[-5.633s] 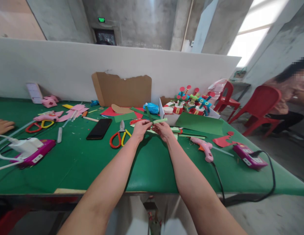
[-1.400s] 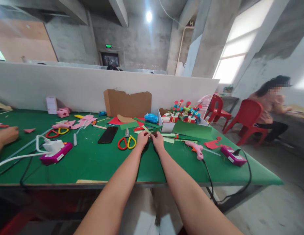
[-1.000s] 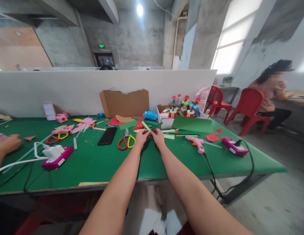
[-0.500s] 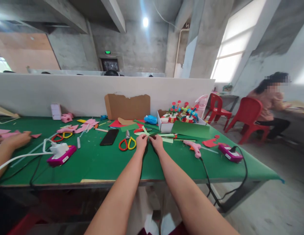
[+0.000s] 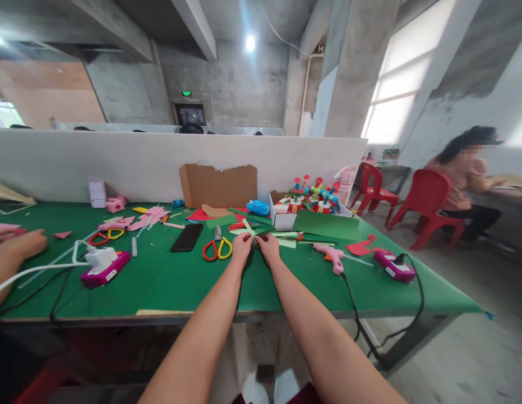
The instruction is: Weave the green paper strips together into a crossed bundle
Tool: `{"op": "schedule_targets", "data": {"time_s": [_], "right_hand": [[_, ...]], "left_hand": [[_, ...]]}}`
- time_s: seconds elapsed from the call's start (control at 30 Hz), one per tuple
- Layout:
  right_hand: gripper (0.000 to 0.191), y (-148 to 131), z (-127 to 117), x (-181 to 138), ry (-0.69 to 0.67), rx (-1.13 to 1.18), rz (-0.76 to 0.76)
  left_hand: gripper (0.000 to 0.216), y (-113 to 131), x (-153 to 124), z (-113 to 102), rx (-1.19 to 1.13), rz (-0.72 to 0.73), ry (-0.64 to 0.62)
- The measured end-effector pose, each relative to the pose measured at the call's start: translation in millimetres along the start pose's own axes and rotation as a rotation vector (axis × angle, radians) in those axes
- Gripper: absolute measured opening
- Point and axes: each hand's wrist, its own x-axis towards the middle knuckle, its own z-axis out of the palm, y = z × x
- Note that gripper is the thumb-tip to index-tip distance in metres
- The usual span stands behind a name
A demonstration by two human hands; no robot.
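Note:
My left hand (image 5: 243,247) and my right hand (image 5: 269,247) meet over the green table (image 5: 168,280), fingers pinched together. Between them they hold green paper strips (image 5: 249,227); a pale strip sticks up and back from my left fingers, a darker one lies under my right. Red and yellow scissors (image 5: 216,248) lie just left of my left hand. A pink glue gun (image 5: 330,256) rests to the right of my right hand.
A black phone (image 5: 187,237), a white box of colourful paper figures (image 5: 313,201), a cardboard piece (image 5: 218,184), green sheets (image 5: 328,224), two magenta power strips (image 5: 105,269) (image 5: 393,265) with cables. Another person's hand (image 5: 21,245) at the left. A seated person and red chairs (image 5: 429,202) at the right.
My hands stay joined on the strips, working them with small finger movements. The view has lifted and drifted since the earliest frame. The other person's hand at the left has shifted slightly.

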Motion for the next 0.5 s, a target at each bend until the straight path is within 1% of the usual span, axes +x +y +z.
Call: {"op": "schedule_targets", "data": {"time_s": [0.13,0.3,0.43,0.5], "right_hand": [[0.013,-0.4,-1.1,-0.6,0.015,-0.048,-0.002],[0.015,1.1,-0.3,0.1,-0.013,-0.047,0.019],[0.021,3.0,0.6,1.2,0.007,-0.037,0.034],[0.02,3.1,0.4,1.2,0.006,-0.026,0.024]], "left_hand": [[0.012,-1.1,0.6,-0.2,0.032,0.025,0.019],[0.013,-2.5,0.8,0.2,0.056,0.047,0.042],[0.011,-1.6,0.5,0.3,0.088,0.049,0.047],[0.009,-0.8,0.4,0.5,0.104,0.05,0.047]]}}
